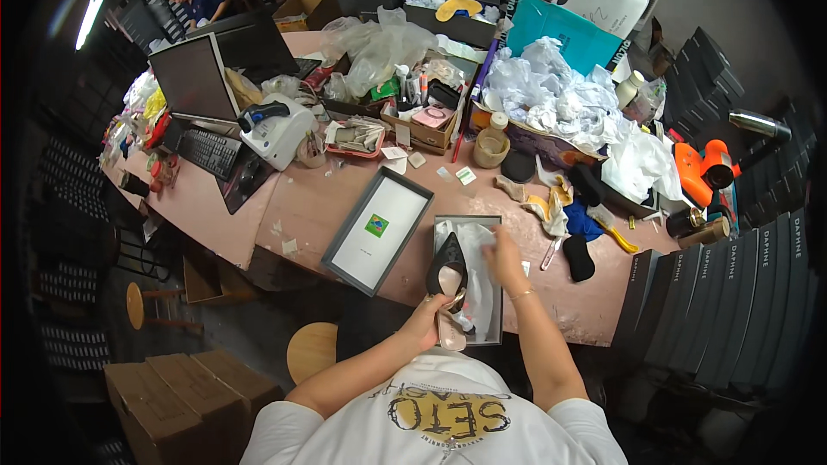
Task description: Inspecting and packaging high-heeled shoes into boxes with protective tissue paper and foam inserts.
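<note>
A black pointed-toe shoe [447,269] is held over the left side of a grey shoe box [494,327], toe pointing away from me. My left hand [428,319] is closed round its heel end. White tissue paper [479,271] lines the box. My right hand [503,257] is at the box's upper right, over the tissue; its fingers are smeared, so their grip is unclear. Left of the box lies its grey-rimmed lid [376,228], white inside with a green sticker.
Crumpled white paper [551,86] fills a container at the back. An orange heat gun [702,170] and a stack of dark shoe boxes [732,284] are at right. A monitor [195,77] and keyboard [209,151] stand left. Brown cartons [185,405] sit lower left; a co-worker [202,4] is far left.
</note>
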Tool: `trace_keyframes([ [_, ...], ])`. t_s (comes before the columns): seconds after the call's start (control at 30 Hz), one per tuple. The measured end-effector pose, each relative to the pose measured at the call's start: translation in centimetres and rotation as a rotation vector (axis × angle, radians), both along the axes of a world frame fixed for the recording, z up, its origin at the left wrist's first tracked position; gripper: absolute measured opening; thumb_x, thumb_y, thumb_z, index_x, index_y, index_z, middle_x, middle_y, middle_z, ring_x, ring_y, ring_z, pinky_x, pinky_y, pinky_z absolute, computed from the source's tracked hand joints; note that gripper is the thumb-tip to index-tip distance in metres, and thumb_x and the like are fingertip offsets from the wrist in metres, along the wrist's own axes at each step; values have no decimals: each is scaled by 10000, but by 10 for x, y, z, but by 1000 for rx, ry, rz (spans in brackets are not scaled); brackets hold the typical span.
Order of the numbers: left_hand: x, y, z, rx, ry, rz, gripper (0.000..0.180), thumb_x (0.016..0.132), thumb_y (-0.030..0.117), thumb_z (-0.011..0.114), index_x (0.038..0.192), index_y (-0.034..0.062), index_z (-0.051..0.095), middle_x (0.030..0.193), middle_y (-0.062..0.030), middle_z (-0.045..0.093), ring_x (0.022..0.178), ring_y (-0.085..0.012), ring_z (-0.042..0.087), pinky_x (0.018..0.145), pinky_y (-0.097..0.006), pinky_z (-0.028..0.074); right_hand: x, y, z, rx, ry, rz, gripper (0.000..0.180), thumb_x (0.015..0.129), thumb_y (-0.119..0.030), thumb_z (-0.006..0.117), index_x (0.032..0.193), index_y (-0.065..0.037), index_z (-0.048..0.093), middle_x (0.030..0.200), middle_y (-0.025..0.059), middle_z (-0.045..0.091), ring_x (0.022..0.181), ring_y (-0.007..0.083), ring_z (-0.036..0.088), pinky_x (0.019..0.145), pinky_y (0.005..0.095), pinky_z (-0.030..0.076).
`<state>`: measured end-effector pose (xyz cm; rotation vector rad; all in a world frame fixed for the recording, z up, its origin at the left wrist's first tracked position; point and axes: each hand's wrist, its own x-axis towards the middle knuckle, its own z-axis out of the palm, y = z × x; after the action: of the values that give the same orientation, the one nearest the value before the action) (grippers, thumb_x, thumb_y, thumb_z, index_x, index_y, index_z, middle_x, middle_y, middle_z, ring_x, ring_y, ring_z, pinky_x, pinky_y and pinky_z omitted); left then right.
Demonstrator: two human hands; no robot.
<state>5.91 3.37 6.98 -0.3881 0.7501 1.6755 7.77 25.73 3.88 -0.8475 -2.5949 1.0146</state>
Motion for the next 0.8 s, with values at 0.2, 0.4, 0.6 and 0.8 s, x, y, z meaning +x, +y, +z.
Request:
trace_keyframes([
  [0.2, 4, -2, 28, 2, 157, -25, 390, 835, 47, 538, 1218, 38, 470, 1064, -76, 587, 982, -204, 591, 870, -422, 511, 40, -57, 84, -18, 283, 465, 350, 751, -66, 687, 1077, -31, 564, 959, 172, 608, 848, 354, 605, 725, 409, 504],
  [0.4, 13, -13, 40, -77, 239, 43, 493, 779, -33, 530, 1241, 100, 417, 1069, -52, 525, 973, -158, 565, 872, -353, 492, 59, -68, 99, -330, 95, 589, 381, 747, -30, 655, 1118, -34, 568, 1035, 143, 601, 894, 345, 598, 742, 387, 503],
  [0.6, 21, -16, 37, -50, 269, 8, 531, 779, -35, 509, 1283, 83, 392, 1096, -80, 532, 969, -187, 572, 867, -366, 496, 29, -80, 71, 114, 183, 342, 464, 670, -60, 746, 1086, -71, 541, 1018, 91, 574, 1064, 316, 516, 910, 436, 394],
  [0.8, 25, -26, 45, -19, 359, 45, 542, 793, -20, 491, 1305, 97, 358, 1134, -119, 535, 938, -230, 606, 830, -356, 521, 10, -80, 67, -676, 253, 221, 921, 696, -38, 742, 1467, -79, 240, 1178, 175, 585, 970, 231, 630, 800, 315, 508],
])
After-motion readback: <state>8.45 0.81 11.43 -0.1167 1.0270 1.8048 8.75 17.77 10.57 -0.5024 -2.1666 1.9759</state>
